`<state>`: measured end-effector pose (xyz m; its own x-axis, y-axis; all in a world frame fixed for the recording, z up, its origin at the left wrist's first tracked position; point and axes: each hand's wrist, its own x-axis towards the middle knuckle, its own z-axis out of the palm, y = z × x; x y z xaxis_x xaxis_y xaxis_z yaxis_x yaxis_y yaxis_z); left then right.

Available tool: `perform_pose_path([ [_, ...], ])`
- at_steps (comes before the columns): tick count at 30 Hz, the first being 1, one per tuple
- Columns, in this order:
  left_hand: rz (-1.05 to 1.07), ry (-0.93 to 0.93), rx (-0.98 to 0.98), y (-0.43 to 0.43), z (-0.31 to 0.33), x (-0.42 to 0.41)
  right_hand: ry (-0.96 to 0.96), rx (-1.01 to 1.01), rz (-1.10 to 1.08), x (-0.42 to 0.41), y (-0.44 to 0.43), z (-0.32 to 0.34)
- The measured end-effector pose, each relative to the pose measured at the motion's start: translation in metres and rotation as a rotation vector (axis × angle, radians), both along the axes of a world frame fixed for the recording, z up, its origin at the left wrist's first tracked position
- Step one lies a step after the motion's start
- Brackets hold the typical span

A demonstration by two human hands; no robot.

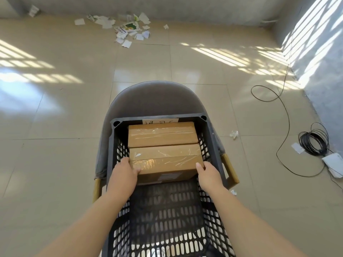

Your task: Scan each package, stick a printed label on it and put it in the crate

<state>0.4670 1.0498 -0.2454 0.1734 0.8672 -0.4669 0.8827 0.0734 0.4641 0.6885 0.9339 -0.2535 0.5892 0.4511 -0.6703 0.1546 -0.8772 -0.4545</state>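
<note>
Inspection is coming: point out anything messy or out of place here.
Torn paper scraps litter the floor by the far wall, and a loose black cable trails across the tiles on the right.

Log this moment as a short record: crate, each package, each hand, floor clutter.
crate: dark perforated plastic, sits on a grey chair
far package: taped cardboard box, at the crate's far wall
near package: taped cardboard box, touching the far one; pale label on its near face
left hand: grips the near package's left end
right hand: grips its right end
floor: paper scraps by the far wall; coiled black cable at right
</note>
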Motion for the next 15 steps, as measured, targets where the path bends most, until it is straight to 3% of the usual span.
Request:
perform_pose_path([
  [8,-0.15,0.009,0.052,-0.001,0.022,-0.015,-0.176,-0.089,0.122,-0.004,0.005,0.04],
  [15,-0.33,-0.014,0.147,-0.001,0.063,-0.037,-0.296,-0.022,0.25,-0.019,-0.016,0.102],
])
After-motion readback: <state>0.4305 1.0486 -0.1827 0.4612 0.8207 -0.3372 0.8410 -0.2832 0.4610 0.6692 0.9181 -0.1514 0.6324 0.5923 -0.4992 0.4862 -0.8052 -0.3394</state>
